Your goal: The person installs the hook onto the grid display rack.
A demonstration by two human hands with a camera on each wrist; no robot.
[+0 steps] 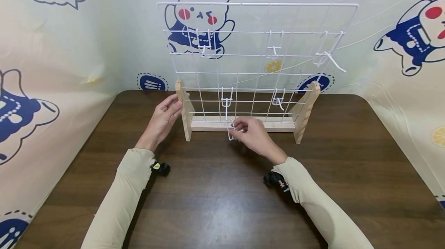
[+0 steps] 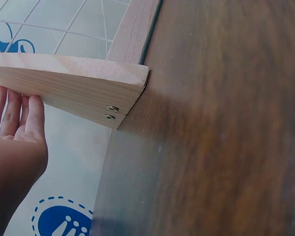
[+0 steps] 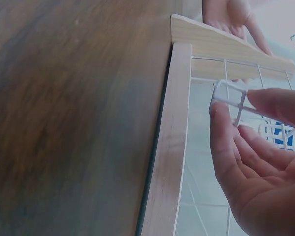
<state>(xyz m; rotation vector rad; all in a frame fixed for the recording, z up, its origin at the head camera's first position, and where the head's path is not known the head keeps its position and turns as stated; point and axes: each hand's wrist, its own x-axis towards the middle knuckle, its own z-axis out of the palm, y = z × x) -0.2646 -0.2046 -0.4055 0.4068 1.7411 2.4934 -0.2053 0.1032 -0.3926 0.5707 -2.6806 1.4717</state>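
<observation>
A white wire grid rack (image 1: 243, 74) stands on wooden feet. My left hand (image 1: 163, 115) is at its left wooden side panel (image 1: 185, 115), holding the panel's edge; in the left wrist view the fingertips disappear behind the wood (image 2: 73, 81). Low at the front of the grid, my right hand (image 1: 252, 133) pinches a white wire hook (image 1: 230, 130) between thumb and fingers. The hook's small rectangular frame (image 3: 230, 93) shows in the right wrist view. Just above it, another white hook (image 1: 226, 102) hangs on the grid.
More white hooks hang on the grid: upper left (image 1: 204, 46), upper middle (image 1: 274, 50), upper right (image 1: 328, 58) and lower right (image 1: 278, 100). A wooden crossbar (image 1: 208, 124) joins the feet. The brown table (image 1: 215, 187) meets a printed backdrop (image 1: 132, 40) behind.
</observation>
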